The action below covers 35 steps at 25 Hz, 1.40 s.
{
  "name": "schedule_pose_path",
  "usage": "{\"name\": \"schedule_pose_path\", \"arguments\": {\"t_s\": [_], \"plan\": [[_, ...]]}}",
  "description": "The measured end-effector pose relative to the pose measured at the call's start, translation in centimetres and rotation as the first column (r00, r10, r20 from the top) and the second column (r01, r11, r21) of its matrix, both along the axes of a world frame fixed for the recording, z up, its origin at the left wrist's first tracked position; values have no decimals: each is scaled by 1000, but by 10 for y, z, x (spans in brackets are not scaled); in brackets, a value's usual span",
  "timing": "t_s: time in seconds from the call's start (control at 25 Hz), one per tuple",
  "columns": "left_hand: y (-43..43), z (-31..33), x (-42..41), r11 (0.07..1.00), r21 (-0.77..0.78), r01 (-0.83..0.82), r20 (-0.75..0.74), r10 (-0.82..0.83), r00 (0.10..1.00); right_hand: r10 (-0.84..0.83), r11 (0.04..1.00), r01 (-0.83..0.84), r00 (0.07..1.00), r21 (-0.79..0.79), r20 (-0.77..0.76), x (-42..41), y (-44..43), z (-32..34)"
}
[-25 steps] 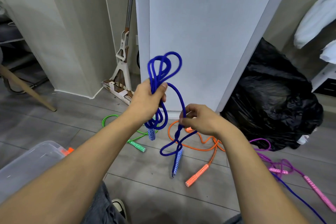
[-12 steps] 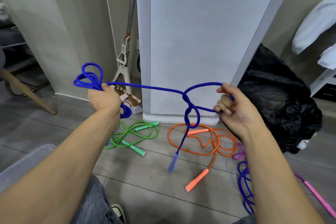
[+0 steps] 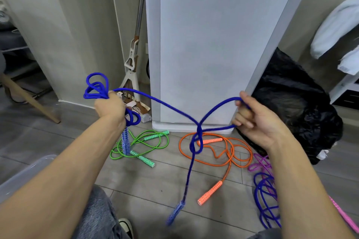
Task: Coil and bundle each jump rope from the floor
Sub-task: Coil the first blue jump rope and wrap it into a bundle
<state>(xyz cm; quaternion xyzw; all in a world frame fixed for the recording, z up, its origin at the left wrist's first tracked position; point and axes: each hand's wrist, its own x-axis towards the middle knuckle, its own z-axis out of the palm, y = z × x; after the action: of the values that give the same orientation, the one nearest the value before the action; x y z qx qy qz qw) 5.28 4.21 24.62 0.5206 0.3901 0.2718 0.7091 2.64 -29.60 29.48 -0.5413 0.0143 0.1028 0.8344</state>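
My left hand (image 3: 110, 105) grips a bunch of blue jump rope (image 3: 163, 102) coils, with loops sticking out above and below the fist. One blue handle (image 3: 125, 142) hangs under it. My right hand (image 3: 258, 118) pinches a loop of the same rope at the right. Between the hands the rope crosses in a loose knot (image 3: 197, 141), and its free end hangs down to the other blue handle (image 3: 175, 212). On the floor lie a green rope (image 3: 143, 142), an orange rope (image 3: 223, 153), a pink-purple rope (image 3: 261, 163) and another dark blue rope (image 3: 266, 200).
A tall white appliance (image 3: 213, 44) stands straight ahead, a mop (image 3: 134, 60) leaning at its left. A black bag (image 3: 301, 106) fills the floor at the right. A clear plastic bin (image 3: 25, 174) sits at the lower left. A wooden chair leg (image 3: 29, 101) slants at the far left.
From close together, my hands spread apart a second ago. Since half a second ago the knot has sagged lower and the free blue handle swung toward me.
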Motion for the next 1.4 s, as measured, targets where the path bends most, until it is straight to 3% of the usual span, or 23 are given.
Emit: {"name": "schedule_pose_path", "arguments": {"t_s": [0.12,0.28,0.4,0.56,0.72,0.88,1.04,1.16,1.28,1.4], "plan": [[-29,19,-14,915,-138,380,187,-353,917,155,978,-152,988,-146,10,-4,14,1],[-74,37,-39,589,-127,798,253,-759,600,263,962,-262,965,-74,6,-6,28,0],[-93,31,-45,506,-87,858,205,-834,512,303,953,-303,953,-17,-24,-10,41,-1],[-102,13,-46,401,-98,911,50,-912,407,251,940,-226,965,256,-69,-9,58,0],[-96,5,-47,249,-29,968,-96,-965,246,40,914,-17,998,404,-49,-4,62,-4],[-78,7,-43,228,120,966,-266,-930,252,-184,883,211,977,419,-104,7,42,-4],[-70,11,-41,357,83,930,-111,-924,365,-174,964,187,981,187,-85,9,19,-2],[-71,23,-46,337,66,939,-9,-941,339,-226,974,221,968,-48,-111,9,16,-4],[-73,24,-48,349,152,925,-29,-934,357,-222,881,196,975,-431,-11,4,17,-4],[-79,12,-44,407,305,861,-146,-874,464,104,703,99,965,-704,240,-14,31,-1]]}}
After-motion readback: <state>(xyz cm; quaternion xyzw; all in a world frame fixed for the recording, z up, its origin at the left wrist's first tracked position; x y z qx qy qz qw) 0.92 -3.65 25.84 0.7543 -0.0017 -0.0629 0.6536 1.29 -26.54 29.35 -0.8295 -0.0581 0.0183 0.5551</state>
